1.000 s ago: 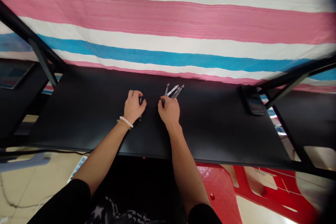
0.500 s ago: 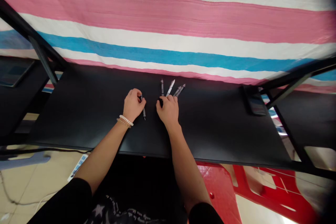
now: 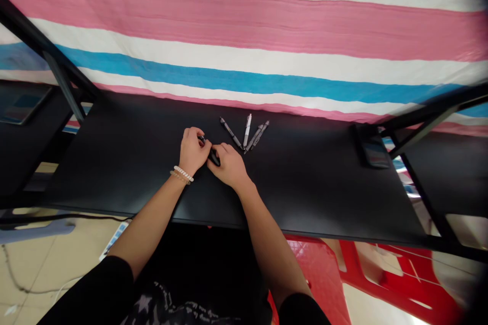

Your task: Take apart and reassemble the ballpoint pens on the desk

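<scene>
And here are both hands, brought together over the table (image 3: 305, 177), fingertips practically meeting, and whether they touch I can't quite tell from here. The left hand (image 3: 193, 150) has thumb and fingers closed in a pinch on a dark pen (image 3: 201, 139), only a short bit of it peeping out past the fingertips. The right hand (image 3: 231, 167) answers with a pinch of its own, thumb and forefinger nearly together, round a dark piece (image 3: 215, 157); is it the same pen or a separate part? The fingers hide the join, so no call on that. What matters is the line: both bits slant alike, from beyond the left fingers down toward the near side of the right ones, the two grips sitting end to end along it. Look at the poses: left wrist, bracelets (image 3: 183, 175) and all, reaching forward with its fingers curled inward; right forearm angled across, knuckles up, fingers aimed left at their partner. Beyond the right fingers and off to their right there's a fan of pens, near ends bunched: black pen (image 3: 231, 133) leaning leftward at its far end, white pen (image 3: 247, 132) nearly straight away, grey pens (image 3: 261, 134) leaning right. The right hand is the nearer to all of them, apart from each. Well right of those fingers, a phone (image 3: 373, 150).
</scene>
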Available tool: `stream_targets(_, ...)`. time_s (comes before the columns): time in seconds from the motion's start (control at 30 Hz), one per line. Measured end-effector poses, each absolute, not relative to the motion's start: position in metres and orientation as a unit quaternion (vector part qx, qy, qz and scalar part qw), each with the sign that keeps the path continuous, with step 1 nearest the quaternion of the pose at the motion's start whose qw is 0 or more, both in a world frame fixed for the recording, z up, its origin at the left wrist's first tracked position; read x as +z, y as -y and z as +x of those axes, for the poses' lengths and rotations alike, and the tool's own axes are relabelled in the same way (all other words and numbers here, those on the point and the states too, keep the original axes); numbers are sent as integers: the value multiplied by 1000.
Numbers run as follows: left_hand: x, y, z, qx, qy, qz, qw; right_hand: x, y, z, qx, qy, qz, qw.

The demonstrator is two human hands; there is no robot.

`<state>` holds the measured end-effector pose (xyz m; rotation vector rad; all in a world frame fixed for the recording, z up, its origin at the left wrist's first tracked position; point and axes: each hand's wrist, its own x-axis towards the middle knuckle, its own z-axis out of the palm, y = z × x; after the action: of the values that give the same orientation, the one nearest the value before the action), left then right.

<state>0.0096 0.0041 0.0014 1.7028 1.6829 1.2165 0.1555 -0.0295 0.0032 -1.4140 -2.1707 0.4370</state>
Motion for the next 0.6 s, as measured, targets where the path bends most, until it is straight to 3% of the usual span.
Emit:
stream_targets(0.17,-3,-7,10,478,-607,568,285,-2,27,159,214,771,-515,308)
stream_targets(0.4,7,-8,15,541,-489,361,581,-4,27,156,356,670,-481,440)
stream_targets(0.6,21,-6,12,584,-368,310,653,0,26,153,535,530,-463,468)
